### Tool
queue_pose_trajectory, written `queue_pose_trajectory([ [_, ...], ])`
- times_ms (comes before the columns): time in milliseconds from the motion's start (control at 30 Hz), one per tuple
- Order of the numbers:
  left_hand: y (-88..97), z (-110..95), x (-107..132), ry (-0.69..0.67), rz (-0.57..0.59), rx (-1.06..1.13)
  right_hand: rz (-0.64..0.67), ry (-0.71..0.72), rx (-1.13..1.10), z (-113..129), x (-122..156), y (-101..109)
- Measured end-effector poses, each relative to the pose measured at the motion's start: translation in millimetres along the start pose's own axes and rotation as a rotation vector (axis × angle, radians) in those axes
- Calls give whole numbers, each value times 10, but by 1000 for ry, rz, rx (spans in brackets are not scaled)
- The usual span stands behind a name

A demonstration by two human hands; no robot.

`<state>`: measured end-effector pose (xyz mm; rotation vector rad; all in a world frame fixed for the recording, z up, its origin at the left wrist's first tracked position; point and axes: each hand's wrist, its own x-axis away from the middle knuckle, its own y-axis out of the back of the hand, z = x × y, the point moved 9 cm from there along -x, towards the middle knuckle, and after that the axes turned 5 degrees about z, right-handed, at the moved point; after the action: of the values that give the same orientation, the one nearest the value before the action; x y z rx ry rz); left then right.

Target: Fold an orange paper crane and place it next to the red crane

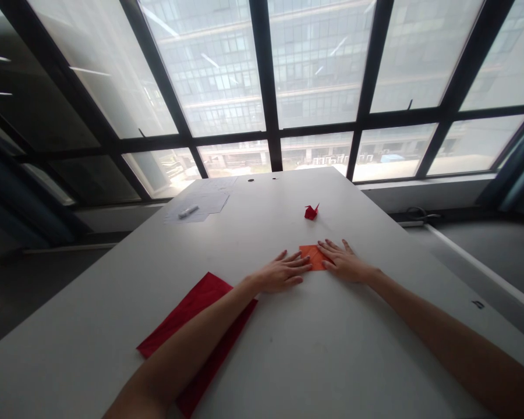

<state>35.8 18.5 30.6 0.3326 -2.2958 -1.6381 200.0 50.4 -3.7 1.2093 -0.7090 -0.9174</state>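
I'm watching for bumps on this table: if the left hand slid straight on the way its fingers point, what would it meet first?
The folded orange paper. The fingertips of the left hand already lie at its edge, perhaps touching, though depth is hard to judge. The right hand lies just beyond.

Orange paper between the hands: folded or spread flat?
Folded, it seems: the orange paper is a small angular piece with a crease line, lying between the left hand and right hand.

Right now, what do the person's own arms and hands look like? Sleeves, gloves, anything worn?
The left hand and right hand are ungloved. The left forearm and right forearm are bare, with no sleeves, watch, band or cables visible.
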Motion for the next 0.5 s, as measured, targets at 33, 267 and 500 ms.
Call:
queue_pose_trajectory([
  [33, 7, -9, 2, -1, -4, 2, -17, 7, -7, 8, -1, 5],
  [267, 184, -29, 11, -17, -250, 60, 41, 120, -77, 179, 8, -7],
  [500, 123, 81, -32, 29, -272, 72, -16, 124, -41, 227, 17, 39],
])
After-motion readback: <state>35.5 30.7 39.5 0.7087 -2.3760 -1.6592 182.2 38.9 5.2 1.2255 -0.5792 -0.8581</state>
